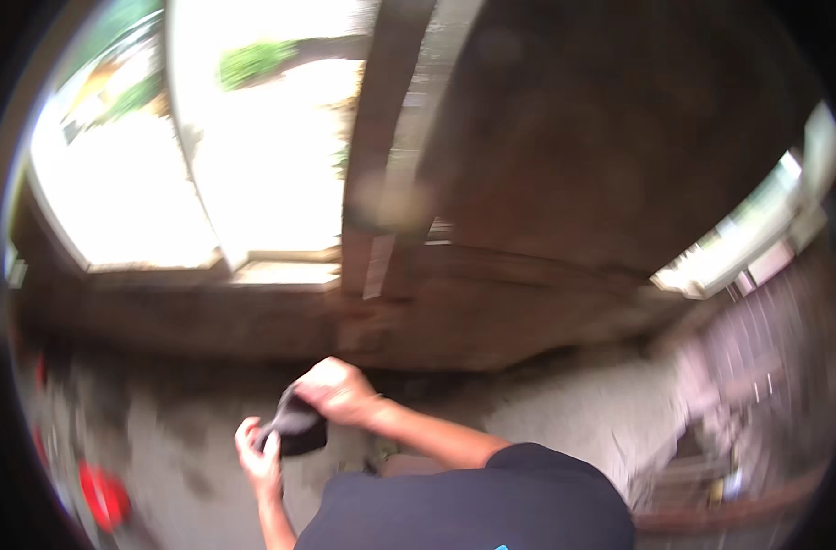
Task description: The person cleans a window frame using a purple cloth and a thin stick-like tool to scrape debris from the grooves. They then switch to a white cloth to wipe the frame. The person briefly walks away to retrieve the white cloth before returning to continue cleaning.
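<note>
A dark grey, soft-looking item, perhaps a cap [304,430], is stretched between my two hands in front of my body. My left hand [258,457] pinches its lower left edge between thumb and fingers. Higher up and further right, my right hand [337,393] grips the opposite edge. The item's dark underside hangs down between them, and motion blur hides its exact form. Both hands are above the grey floor [198,454], just left of my dark shirt [466,512].
Ahead stands a brown wall [562,185] with a post [383,137]. Bright window openings [273,172] lie to the left, and another window [741,230] is at far right. A red object [105,496] sits at lower left. Blurred pale items [734,357] crowd the right side.
</note>
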`<state>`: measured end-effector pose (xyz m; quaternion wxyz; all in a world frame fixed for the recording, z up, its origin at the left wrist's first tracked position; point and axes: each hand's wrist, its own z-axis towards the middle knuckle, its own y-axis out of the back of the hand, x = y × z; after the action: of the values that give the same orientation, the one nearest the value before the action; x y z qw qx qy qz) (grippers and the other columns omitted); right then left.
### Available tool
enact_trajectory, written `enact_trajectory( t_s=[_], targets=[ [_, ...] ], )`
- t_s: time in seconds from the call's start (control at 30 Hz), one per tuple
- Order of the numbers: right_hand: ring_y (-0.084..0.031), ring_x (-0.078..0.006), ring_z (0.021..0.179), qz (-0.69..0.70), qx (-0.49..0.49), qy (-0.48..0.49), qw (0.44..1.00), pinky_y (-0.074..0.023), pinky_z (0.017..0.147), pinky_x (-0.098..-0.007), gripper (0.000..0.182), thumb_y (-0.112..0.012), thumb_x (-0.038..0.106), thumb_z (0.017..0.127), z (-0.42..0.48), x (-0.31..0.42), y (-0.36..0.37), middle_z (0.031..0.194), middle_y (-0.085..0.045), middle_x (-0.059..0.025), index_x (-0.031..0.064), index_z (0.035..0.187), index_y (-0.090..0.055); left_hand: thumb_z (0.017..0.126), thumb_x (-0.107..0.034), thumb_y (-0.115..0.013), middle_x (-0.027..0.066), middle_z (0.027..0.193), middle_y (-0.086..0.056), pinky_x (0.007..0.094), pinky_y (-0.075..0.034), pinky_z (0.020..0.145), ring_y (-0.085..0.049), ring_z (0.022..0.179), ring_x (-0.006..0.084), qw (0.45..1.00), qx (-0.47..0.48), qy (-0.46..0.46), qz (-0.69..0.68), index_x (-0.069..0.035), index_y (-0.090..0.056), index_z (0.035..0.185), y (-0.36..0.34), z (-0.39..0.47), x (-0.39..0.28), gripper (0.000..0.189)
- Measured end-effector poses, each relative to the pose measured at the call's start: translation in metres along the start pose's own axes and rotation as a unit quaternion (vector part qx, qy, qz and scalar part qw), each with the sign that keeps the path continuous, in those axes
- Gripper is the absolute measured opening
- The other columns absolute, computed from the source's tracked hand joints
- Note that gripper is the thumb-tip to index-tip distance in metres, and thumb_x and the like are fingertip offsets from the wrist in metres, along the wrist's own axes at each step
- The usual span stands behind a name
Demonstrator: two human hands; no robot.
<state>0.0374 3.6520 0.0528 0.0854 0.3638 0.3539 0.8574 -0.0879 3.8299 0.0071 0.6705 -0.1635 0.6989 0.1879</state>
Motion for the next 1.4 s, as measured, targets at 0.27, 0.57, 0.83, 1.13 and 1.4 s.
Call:
enact_trajectory(
  t_s=[0.27, 0.57, 0.83, 1.13, 1.4],
  targets=[
    [-0.058, -0.0308, 0.071, 0.176, 0.072, -0.073, 0.979, -0.0464, 0.063, -0.04, 0.017, -0.061, 0.021, 0.081, -0.045, -0.003, 0.021, 0.072, -0.058, -0.0127, 0.0043, 0.079, -0.065, 0.075, -0.008, -0.074, -0.0073, 0.067, -0.045, 0.0203, -0.038, 0.06, -0.041, 0.063, 0.0048, 0.964, 0.251, 0.074, 0.049, 0.0, -0.063, 0.085, -0.047, 0.005, 0.002, 0.017],
    [-0.058, -0.0273, 0.073, 0.031, -0.056, -0.283, 0.957, -0.0474, 0.066, -0.0376, 0.02, -0.066, 0.025, 0.082, -0.147, -0.032, 0.084, 0.084, -0.056, -0.0106, 0.0054, 0.086, -0.068, 0.071, -0.001, -0.062, 0.0055, 0.112, -0.051, 0.0236, -0.039, 0.076, -0.048, 0.087, 0.0101, 0.885, 0.466, -0.015, 0.012, 0.003, -0.055, 0.073, -0.129, 0.008, -0.006, 0.008],
    [-0.06, -0.0271, 0.08, -0.109, -0.28, -0.417, 0.858, -0.0488, 0.071, -0.0357, 0.019, -0.061, 0.025, 0.087, -0.25, -0.018, 0.135, 0.083, -0.061, -0.0081, 0.0086, 0.09, -0.069, 0.079, -0.009, -0.064, -0.0032, 0.063, -0.05, 0.0225, -0.037, 0.052, -0.043, 0.059, 0.004, 0.813, 0.576, 0.065, 0.063, -0.002, -0.051, 0.069, -0.239, -0.034, -0.028, 0.017],
    [-0.056, -0.0341, 0.066, -0.11, -0.398, -0.588, 0.695, -0.0429, 0.061, -0.0434, 0.032, -0.055, 0.029, 0.09, -0.371, -0.046, 0.237, 0.067, -0.054, -0.0177, 0.0015, 0.073, -0.057, 0.075, -0.009, -0.066, 0.0031, 0.083, -0.056, 0.0265, -0.042, 0.069, -0.05, 0.076, 0.0104, 0.813, 0.578, -0.001, 0.072, 0.001, -0.056, 0.094, -0.407, -0.101, -0.022, 0.024],
    [-0.052, -0.0184, 0.063, -0.032, -0.556, -0.588, 0.587, -0.0417, 0.057, -0.0365, 0.03, -0.061, 0.027, 0.087, -0.484, -0.054, 0.325, 0.066, -0.054, -0.0087, 0.0009, 0.072, -0.056, 0.075, 0.005, -0.054, 0.0009, 0.084, -0.058, 0.0226, -0.044, 0.072, -0.053, 0.076, 0.0085, 0.788, 0.615, 0.023, 0.018, -0.002, -0.061, 0.096, -0.542, -0.207, -0.017, 0.024]
  ],
)
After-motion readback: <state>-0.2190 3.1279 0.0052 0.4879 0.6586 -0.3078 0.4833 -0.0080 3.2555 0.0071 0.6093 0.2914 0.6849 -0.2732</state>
